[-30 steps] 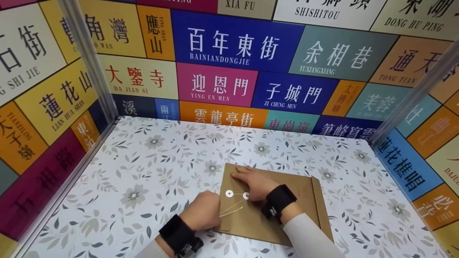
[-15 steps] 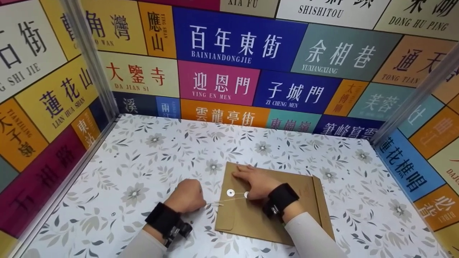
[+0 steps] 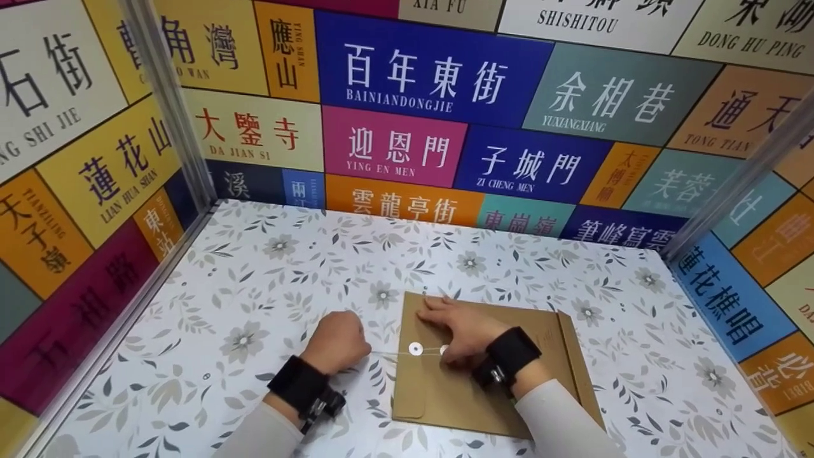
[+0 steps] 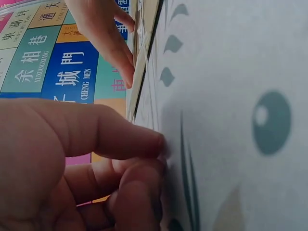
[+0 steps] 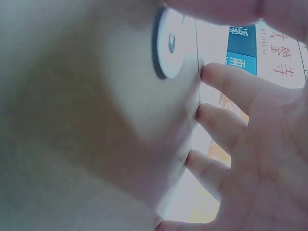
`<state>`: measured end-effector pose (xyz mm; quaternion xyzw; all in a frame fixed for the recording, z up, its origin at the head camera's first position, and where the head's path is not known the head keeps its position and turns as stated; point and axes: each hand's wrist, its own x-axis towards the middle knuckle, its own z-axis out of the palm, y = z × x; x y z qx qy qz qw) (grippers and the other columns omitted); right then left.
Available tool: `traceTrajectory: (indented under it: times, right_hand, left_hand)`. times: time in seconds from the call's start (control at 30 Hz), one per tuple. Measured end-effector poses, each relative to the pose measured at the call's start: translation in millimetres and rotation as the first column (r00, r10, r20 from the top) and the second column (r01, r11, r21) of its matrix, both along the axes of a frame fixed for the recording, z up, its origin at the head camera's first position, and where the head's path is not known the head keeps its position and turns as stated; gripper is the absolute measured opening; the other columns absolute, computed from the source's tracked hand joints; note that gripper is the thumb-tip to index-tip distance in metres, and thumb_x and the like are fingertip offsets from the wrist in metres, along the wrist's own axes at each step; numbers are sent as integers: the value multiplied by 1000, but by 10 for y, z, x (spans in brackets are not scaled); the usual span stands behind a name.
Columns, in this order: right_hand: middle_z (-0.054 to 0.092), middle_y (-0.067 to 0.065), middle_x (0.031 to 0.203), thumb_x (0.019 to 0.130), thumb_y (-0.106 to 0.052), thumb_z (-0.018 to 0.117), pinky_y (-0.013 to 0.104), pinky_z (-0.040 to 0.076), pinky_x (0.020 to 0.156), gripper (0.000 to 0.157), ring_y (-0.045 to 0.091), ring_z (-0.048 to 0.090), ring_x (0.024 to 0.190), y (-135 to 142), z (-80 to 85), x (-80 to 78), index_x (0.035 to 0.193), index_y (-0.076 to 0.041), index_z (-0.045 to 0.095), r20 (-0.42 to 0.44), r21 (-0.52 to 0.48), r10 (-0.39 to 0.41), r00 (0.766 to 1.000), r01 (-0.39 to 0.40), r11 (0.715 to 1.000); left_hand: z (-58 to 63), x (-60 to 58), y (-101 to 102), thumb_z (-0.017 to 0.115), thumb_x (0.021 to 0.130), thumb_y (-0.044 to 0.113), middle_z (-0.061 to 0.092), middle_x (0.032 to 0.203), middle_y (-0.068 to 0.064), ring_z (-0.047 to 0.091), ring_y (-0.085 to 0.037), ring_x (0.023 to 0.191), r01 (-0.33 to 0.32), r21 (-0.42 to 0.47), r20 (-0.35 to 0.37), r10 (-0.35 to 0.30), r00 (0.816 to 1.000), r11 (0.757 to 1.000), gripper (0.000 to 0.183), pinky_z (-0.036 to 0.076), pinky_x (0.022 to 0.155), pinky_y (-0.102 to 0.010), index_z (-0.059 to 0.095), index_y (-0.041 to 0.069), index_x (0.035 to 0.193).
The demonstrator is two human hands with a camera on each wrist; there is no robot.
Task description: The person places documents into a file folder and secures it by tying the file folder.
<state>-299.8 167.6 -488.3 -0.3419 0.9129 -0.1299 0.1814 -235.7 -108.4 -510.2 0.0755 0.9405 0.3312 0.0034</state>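
Observation:
A brown kraft string-tie envelope (image 3: 474, 397) lies flat on the table. Its left flap carries a white round button (image 3: 416, 348); a second button sits to the right, partly covered by my right thumb. Left of the envelope, my left hand (image 3: 337, 343) pinches the thin string (image 3: 386, 352) between thumb and curled fingers. The string runs straight from there past the left button towards the second one. My right hand (image 3: 467, 327) presses on the envelope with fingers spread. In the right wrist view its fingertips touch the cardboard near a white button (image 5: 169, 43).
The table (image 3: 286, 286) has a pale floral cover. Panels with coloured street-name signs (image 3: 432, 70) enclose it at the back and both sides, joined by metal corner posts (image 3: 168, 102).
My left hand has moved left and away from me, off the envelope's edge, with the string. The string has swung up level with the buttons. My right hand stays on the envelope.

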Motion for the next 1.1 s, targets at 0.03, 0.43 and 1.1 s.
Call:
traceTrajectory:
  times: [0.03,0.43,1.1]
  right_hand:
    - [29,3,170,70,-23,86,52,30,121,96,39,21,157,6,4,8,158,-21,49,1,2,-1,1000,1,1000]
    - [30,4,170,72,-37,94,50,33,120,99,35,27,156,12,-2,163,158,-21,49,-3,23,45,999,-45,999]
    - [40,-1,166,62,-23,100,43,45,110,99,30,46,141,-41,114,88,152,-25,58,-43,82,70,997,-67,994]
  left_hand:
    - [-1,-17,4,63,69,0,29,48,11,36,-14,44,-8,-4,7,8,1000,1000,39,30,43,-29,36,20,50]
    - [-87,-209,12,61,74,-1,28,49,9,31,-14,47,-26,-10,-4,25,1000,1000,39,28,47,-30,37,19,50]
    - [-6,-653,497,73,86,2,65,73,-8,66,-33,78,23,-154,-85,-36,996,988,19,56,81,-44,68,8,69]
